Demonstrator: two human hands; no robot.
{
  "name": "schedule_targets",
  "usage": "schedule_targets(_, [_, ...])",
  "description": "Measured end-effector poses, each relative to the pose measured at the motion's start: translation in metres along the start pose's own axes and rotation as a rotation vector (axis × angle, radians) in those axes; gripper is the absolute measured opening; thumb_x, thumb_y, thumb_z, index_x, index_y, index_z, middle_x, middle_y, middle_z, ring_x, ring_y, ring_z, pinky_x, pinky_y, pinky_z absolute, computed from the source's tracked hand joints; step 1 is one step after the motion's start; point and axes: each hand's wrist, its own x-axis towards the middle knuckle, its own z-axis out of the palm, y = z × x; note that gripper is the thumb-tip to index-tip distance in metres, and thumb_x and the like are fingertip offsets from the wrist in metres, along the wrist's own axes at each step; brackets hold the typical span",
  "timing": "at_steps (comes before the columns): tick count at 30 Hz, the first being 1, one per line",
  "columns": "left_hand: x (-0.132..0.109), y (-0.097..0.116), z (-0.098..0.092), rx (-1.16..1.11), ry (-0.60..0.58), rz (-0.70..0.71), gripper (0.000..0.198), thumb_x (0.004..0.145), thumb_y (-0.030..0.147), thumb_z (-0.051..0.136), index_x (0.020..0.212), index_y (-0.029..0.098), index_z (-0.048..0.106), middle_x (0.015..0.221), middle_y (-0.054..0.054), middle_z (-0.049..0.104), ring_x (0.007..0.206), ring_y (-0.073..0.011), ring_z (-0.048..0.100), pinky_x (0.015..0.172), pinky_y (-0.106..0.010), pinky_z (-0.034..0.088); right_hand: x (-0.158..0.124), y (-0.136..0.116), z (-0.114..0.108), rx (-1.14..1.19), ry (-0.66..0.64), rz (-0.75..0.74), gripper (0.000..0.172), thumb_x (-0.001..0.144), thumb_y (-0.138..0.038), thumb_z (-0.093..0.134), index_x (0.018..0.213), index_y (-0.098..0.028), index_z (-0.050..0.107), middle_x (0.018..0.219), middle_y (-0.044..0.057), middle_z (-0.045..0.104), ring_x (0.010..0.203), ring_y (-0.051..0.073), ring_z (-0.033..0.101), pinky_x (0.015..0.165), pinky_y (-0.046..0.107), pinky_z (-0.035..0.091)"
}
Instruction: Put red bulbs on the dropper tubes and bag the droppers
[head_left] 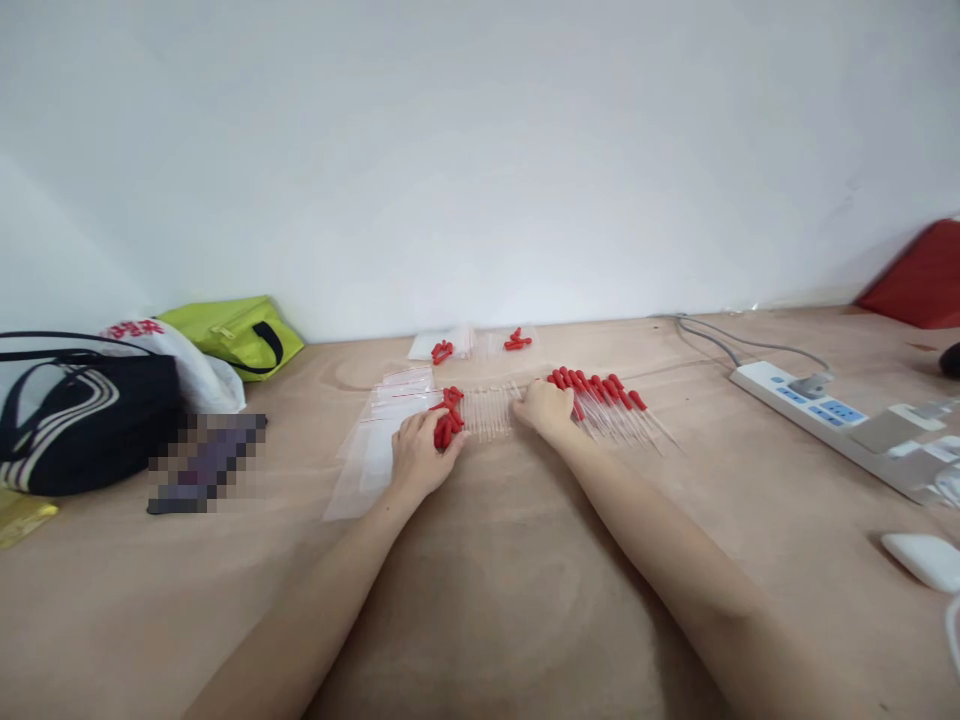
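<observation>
A bundle of clear droppers with red rubber bulbs lies on the wooden table between my hands. My left hand is curled around the red bulb end. My right hand is closed against the clear tube tips. To the right of it lies a row of several more red-bulbed droppers. Clear zip bags with red seals lie stacked under and left of my left hand.
Two small bags holding red bulbs lie near the wall. A black striped bag, a white plastic bag and a green bag sit at left. A power strip with cables and a white device are at right.
</observation>
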Motion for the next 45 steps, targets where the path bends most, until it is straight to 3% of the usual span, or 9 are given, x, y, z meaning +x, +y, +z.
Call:
schedule_targets(5, [0.03,0.006,-0.002,0.096,0.009,-0.103,0.027,0.076,0.047,0.051,0.082,0.022,0.06,0.092,-0.007,0.058,0.095,-0.0278,0.049,0.078,-0.04,0.037,-0.006,0.008,-0.006,0.026,0.0,-0.031,0.025,0.075,-0.03,0.045,0.079,-0.014,0.063,0.084,0.013,0.066,0.082,0.023,0.06,0.072,0.034,0.03])
schedule_targets(11, [0.072,0.005,0.017,0.211,-0.162,-0.108,0.029,0.071,0.045,0.055,0.085,0.02,0.059,0.095,-0.01,0.058,0.095,-0.0313,0.049,0.075,-0.042,0.037,-0.027,0.036,-0.011,0.063,0.151,-0.135,0.025,0.081,-0.03,0.039,0.078,-0.017,0.059,0.079,0.009,0.067,0.076,0.021,0.059,0.072,0.033,0.027])
schedule_targets(19, [0.083,0.004,0.019,0.179,-0.09,-0.038,0.022,0.079,0.03,0.048,0.067,0.018,0.061,0.081,-0.008,0.062,0.088,-0.026,0.054,0.08,-0.041,0.036,-0.06,0.09,0.001,0.15,0.382,-0.447,0.02,0.084,-0.024,0.038,0.083,-0.017,0.056,0.076,0.006,0.064,0.073,0.018,0.055,0.073,0.033,0.026])
schedule_targets(22, [0.077,0.013,0.012,0.086,-0.003,0.01,0.025,0.084,0.026,0.041,0.071,0.016,0.06,0.09,-0.008,0.06,0.091,-0.0226,0.054,0.08,-0.036,0.039,-0.062,0.098,0.007,0.238,0.446,-0.534,0.024,0.083,-0.018,0.037,0.096,-0.017,0.057,0.079,0.007,0.064,0.073,0.018,0.056,0.071,0.032,0.031])
schedule_targets(24, [0.065,0.021,0.007,-0.167,0.063,0.075,0.024,0.085,0.026,0.04,0.072,0.015,0.057,0.085,-0.007,0.059,0.085,-0.0193,0.057,0.076,-0.033,0.043,-0.062,0.1,0.009,0.295,0.478,-0.582,0.028,0.082,-0.014,0.037,0.101,-0.018,0.056,0.079,0.007,0.063,0.072,0.018,0.056,0.069,0.031,0.034])
schedule_targets(27, [0.035,0.032,0.003,-0.651,-0.103,0.05,0.023,0.088,0.032,0.035,0.081,0.016,0.05,0.074,-0.003,0.061,0.064,-0.013,0.06,0.063,-0.028,0.048,-0.062,0.098,0.01,0.362,0.478,-0.623,0.025,0.08,-0.012,0.037,0.094,-0.018,0.057,0.076,0.006,0.062,0.07,0.017,0.055,0.065,0.03,0.038])
schedule_targets(32, [-0.012,0.037,0.002,-1.185,-0.354,-0.164,0.03,0.082,0.047,0.043,0.085,0.017,0.041,0.082,-0.003,0.06,0.068,-0.0137,0.063,0.061,-0.029,0.052,-0.062,0.092,0.013,0.432,0.425,-0.641,0.019,0.082,-0.013,0.034,0.087,-0.018,0.052,0.076,0.007,0.059,0.07,0.017,0.055,0.063,0.028,0.041])
schedule_targets(38, [-0.017,0.032,0.006,-1.183,-0.43,-0.3,0.027,0.082,0.044,0.044,0.088,0.018,0.042,0.065,0.005,0.051,0.056,-0.0114,0.061,0.053,-0.025,0.05,-0.066,0.086,0.016,0.395,0.363,-0.652,0.022,0.086,-0.018,0.032,0.095,-0.018,0.052,0.082,0.007,0.059,0.075,0.017,0.054,0.068,0.03,0.038])
schedule_targets(45, [-0.018,0.034,0.005,-0.915,-0.37,-0.072,0.037,0.079,0.03,0.05,0.113,0.017,0.044,0.077,0.0,0.055,0.067,-0.0107,0.057,0.063,-0.025,0.048,-0.072,0.08,0.014,0.359,0.35,-0.717,0.024,0.088,-0.027,0.037,0.09,-0.017,0.059,0.073,0.004,0.06,0.067,0.014,0.052,0.066,0.029,0.031])
